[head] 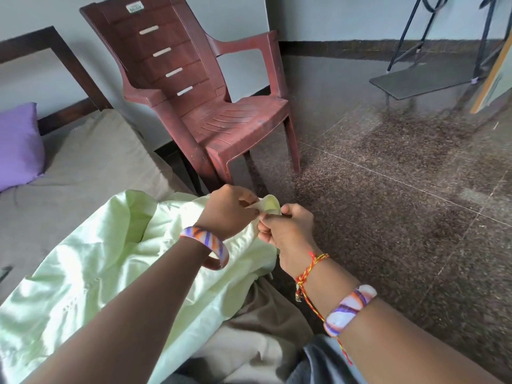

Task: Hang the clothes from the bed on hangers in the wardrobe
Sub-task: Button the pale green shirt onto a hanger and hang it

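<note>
Purple cloth covers a pillow (18,145) at the far left, lying at the head of a bed (83,173) dressed in a grey-brown sheet, with a dark wooden headboard (69,65) rising behind it. Spread across the near part of the bed is a pale green garment (91,273) of shiny fabric, rumpled, its right edge spilling over the side of the mattress.

Moving right, a reddish-brown plastic armchair (210,106) stands on the floor just beside the bed, against a light wall.

In front of the chair, two bare hands meet over the bed's edge. The left hand (227,212), with a striped purple, orange and white bangle (207,245) at its wrist, has its fingers curled, pinching a small folded end of the green garment. The right hand (288,231) touches it from the other side and pinches the same bit of fabric between thumb and fingers. Its wrist carries a red and yellow thread (307,270), and a matching striped bangle sits further up the forearm.

Right of the hands stretches a dark speckled stone floor (388,189). At the far upper right, a black metal stand (432,59) with a flat base rests on it.
</note>
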Demonstrator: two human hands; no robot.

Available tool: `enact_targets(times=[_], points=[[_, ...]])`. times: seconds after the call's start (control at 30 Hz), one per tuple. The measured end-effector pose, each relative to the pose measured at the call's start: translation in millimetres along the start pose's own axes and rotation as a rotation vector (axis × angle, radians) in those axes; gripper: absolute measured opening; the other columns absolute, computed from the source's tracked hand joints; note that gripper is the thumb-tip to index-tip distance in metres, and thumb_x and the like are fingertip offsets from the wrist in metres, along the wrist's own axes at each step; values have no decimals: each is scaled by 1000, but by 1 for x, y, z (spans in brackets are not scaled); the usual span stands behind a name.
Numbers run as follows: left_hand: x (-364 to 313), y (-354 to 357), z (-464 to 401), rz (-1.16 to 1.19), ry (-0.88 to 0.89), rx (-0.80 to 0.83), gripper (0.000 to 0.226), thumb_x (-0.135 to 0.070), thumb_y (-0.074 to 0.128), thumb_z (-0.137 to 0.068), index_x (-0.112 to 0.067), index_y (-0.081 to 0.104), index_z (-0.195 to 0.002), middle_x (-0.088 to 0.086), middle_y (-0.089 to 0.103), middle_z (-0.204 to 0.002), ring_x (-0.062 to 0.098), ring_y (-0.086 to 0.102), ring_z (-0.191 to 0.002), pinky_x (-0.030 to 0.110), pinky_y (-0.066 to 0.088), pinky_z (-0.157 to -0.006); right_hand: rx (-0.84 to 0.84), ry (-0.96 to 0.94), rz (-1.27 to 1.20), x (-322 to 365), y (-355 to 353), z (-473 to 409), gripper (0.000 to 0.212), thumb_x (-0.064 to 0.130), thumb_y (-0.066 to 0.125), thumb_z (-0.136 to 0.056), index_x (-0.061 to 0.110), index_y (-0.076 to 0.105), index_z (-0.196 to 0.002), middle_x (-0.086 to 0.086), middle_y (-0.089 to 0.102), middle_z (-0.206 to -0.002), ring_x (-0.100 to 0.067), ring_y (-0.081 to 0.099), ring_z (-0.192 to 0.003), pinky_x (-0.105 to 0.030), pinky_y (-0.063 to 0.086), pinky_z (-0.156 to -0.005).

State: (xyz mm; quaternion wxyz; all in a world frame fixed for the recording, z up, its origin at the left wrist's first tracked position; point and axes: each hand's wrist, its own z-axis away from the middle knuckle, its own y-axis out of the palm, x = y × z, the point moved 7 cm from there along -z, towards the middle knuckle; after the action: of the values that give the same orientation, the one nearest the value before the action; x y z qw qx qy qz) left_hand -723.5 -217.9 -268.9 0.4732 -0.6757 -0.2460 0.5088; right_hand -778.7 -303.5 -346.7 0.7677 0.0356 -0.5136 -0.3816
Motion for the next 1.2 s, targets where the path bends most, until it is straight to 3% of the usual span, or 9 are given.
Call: enact_targets(times=[0.23, 0.33, 0.5, 0.67, 0.8, 0.9, 1.0, 1.07, 1.2], points=[[11, -1, 1, 194, -54, 61, 19, -12, 77, -74, -3, 72, -90, -6, 62, -69, 4, 51, -63, 21, 41, -64, 61, 38, -125, -2, 1, 2, 40, -16, 60, -81, 15, 35, -77, -13, 53, -69, -16, 52, -56, -22, 54, -49], [8, -1, 4, 68, -48, 29, 19, -15, 76, -75, -5, 72, -90, -4, 62, -71, 8, 53, -66, 19, 40, -62, 54, 21, -120, -3, -1, 1, 39, -16, 59, -80, 14, 35, -76, -13, 53, -69, -16, 52, -57, -22, 53, -50], [-4, -9, 13, -68, -7, -72, 19, -19, 75, -77, -10, 74, -93, 3, 71, -88, 12, 63, -81, 24, 48, -76, 23, -12, -142, -2, -1, 2, 37, -16, 61, -78, 13, 38, -78, -16, 56, -77, -18, 56, -63, -19, 53, -48], [-7, -14, 22, -66, 14, -122, 17, -17, 75, -77, -8, 75, -91, 6, 72, -84, 17, 64, -79, 17, 40, -67, 26, 11, -203, -6, 2, 1, 40, -16, 60, -79, 15, 34, -76, -12, 52, -68, -17, 52, -56, -20, 52, -47], [-6, -4, 23, 0, -39, 17, 11, -7, 66, -83, -9, 76, -88, 4, 71, -78, 13, 60, -73, 23, 46, -70, 26, 9, -173, -9, -2, -1, 41, -17, 61, -78, 14, 35, -76, -15, 53, -72, -17, 51, -59, -17, 48, -44], [14, 2, 24, 367, -284, 103, 25, 2, 62, -83, -13, 70, -65, 4, 66, -57, 17, 63, -58, 29, 57, -60, 40, -25, -116, -8, -3, -2, 40, -14, 65, -76, 14, 37, -75, -17, 59, -79, -24, 58, -67, -22, 52, -51], [25, 7, 31, 624, -402, 71, 18, -1, 68, -81, -11, 68, -66, 0, 64, -52, 8, 62, -48, 19, 51, -45, 67, -44, -77, -8, -1, -2, 38, -16, 63, -76, 14, 38, -76, -16, 59, -80, -26, 61, -73, -27, 56, -59], [28, 8, 34, 617, -405, 34, 10, -5, 72, -79, -9, 69, -71, 0, 64, -53, 5, 62, -47, 17, 48, -43, 101, -27, -68, -10, 2, -2, 30, -14, 60, -80, 11, 43, -81, -13, 59, -77, -22, 61, -67, -26, 56, -60], [26, -1, 35, 341, -272, -86, 10, -6, 73, -77, -9, 67, -70, 6, 65, -60, 12, 63, -51, 21, 51, -42, 214, 33, -121, -15, 8, 4, 11, -1, 61, -87, 2, 51, -90, -16, 63, -79, -20, 64, -64, -26, 59, -61]])
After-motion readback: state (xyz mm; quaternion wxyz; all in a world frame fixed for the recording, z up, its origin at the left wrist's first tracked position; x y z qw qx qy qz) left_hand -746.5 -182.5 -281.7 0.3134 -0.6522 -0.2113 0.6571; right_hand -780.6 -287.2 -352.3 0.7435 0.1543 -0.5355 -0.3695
